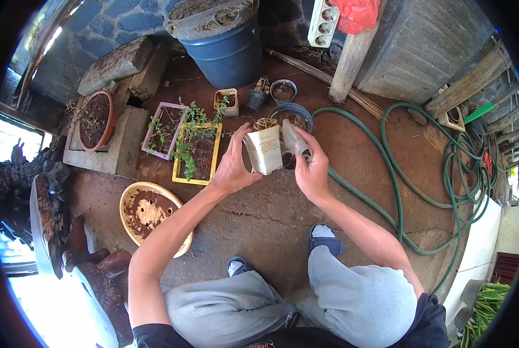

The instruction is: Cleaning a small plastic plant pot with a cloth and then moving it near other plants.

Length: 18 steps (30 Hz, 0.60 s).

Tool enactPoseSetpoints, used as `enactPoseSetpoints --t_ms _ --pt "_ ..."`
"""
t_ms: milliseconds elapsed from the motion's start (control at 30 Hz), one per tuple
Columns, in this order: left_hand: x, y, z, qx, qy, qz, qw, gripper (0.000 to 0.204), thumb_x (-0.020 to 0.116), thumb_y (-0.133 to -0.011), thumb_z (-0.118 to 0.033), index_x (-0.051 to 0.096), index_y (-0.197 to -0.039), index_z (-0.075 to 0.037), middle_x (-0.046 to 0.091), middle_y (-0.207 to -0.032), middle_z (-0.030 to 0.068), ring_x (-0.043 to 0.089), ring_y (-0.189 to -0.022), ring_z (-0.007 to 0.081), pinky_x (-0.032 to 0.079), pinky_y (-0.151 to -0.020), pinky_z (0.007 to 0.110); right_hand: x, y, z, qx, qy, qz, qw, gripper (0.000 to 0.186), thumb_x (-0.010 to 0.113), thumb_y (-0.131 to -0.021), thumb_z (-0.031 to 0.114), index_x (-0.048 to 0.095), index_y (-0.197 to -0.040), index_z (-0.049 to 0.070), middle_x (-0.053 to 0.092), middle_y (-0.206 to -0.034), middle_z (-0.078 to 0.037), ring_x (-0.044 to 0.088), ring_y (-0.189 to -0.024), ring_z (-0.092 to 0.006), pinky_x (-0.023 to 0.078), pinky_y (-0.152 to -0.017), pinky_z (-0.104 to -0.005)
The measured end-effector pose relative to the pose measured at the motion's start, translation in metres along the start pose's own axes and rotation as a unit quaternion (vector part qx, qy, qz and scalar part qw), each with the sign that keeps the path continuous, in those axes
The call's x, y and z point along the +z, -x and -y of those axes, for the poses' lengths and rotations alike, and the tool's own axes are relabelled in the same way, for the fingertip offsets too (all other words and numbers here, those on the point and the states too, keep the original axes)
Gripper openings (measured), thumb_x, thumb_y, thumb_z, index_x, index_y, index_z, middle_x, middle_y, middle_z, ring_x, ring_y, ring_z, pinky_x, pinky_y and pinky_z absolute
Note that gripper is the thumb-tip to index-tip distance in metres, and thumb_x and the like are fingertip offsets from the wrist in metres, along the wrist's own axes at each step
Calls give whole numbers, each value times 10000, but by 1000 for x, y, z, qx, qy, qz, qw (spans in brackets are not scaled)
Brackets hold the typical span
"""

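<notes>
My left hand [231, 164] is wrapped round the side of a white square plant pot [263, 152], holding it up off the ground. Dry, pale stems and roots [265, 123] stick out of its top. In my right hand [313, 174] is a grey, curved scoop-like tool [295, 141], pinched between thumb and fingers right beside the pot's wall. Its exact kind is hard to make out. Below and just beyond the hands stands a dark round pot [306, 112] with soil in it, partly hidden by the tool and the white pot.
Planters with green seedlings, one yellow-rimmed [191, 181] and one pink-rimmed [155, 153], stand at left. Nearer lies an oval cream basin [131, 225]. A blue barrel [227, 58] is at the back. A green hose [390, 162] coils across the right side.
</notes>
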State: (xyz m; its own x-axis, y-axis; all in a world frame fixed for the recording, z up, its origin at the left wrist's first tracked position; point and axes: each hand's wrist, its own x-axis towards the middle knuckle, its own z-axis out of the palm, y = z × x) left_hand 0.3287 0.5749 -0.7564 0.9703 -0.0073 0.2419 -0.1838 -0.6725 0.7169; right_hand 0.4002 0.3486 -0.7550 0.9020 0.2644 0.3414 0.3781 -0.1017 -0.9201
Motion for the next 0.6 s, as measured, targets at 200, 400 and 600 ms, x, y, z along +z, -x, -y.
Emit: enactPoseSetpoints --t_ms 200,400,600 --pt "5 -1 0 9 35 0 999 1202 960 -593 -69 276 -1581 -48 351 -1672 234 408 -1524 464 431 -1253 515 15 11 4 -96 66 92 989 741 628 -874 -176 531 -1573 51 412 -1701 -214 393 -1577 -381 385 -1284 -474" --pt "9 -10 -7 31 -7 0 999 1217 987 -612 -108 265 -1587 -18 358 -1656 256 434 -1501 477 479 -1207 518 19 14 7 -126 90 116 981 805 619 -882 -188 464 -1630 68 326 -1750 -187 275 -1626 -387 313 -1327 -497" --pt "12 -11 8 128 -60 -45 989 1188 1006 -686 -250 308 -1607 23 401 -1610 249 521 -1434 435 523 -1140 498 26 12 19 -224 163 186 943 828 659 -805 -166 502 -1595 26 372 -1745 -132 333 -1611 -381 364 -1308 -527"
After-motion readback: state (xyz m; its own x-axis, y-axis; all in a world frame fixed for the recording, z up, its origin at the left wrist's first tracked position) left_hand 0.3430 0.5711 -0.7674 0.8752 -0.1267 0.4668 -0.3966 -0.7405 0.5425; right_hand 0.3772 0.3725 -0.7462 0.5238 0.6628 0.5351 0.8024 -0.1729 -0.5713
